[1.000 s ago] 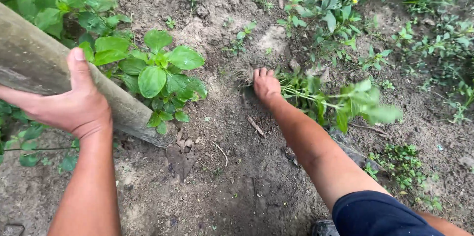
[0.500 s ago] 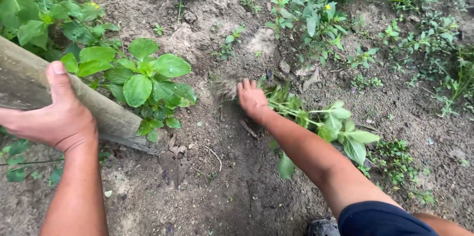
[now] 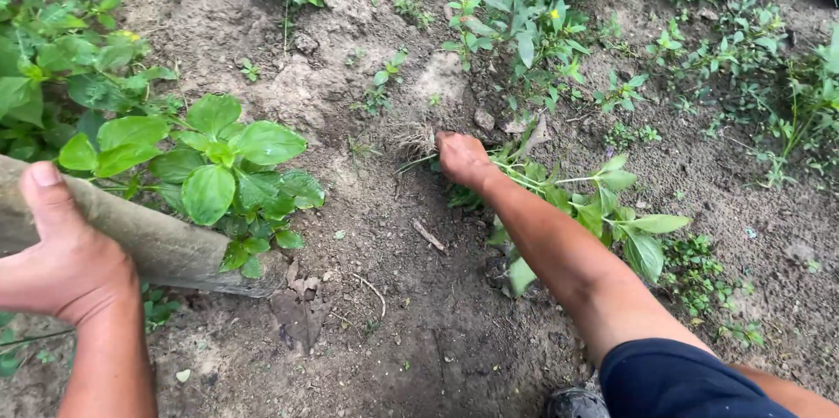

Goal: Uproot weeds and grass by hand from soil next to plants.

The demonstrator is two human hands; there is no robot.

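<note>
The fingers of the right hand [image 3: 463, 158] are curled shut around the base of a pulled weed [image 3: 603, 208], pinched just above its pale root tuft [image 3: 418, 138]; the stems and leaves are trailed back along the forearm, so the plant is held low against the bare soil [image 3: 393, 296], roots forward; the grip so near the roots suggests the stem is being kept from snapping. The fingers of the left hand [image 3: 65, 265] are wrapped over a grey wooden post [image 3: 166, 247], the thumb laid flat along its upper face; the post is slanted down to the ground, and it seems to be gripped as a brace while the body is leaned forward.

A broad-leaved plant [image 3: 214, 169] is pressed against the post's far side, its leaves spread toward the space between the two hands; more low weeds [image 3: 542, 7] are clustered beyond the right hand, and small seedlings [image 3: 699, 274] are scattered at the right; a dark shoe tip [image 3: 577, 402] is seen at the lower edge.
</note>
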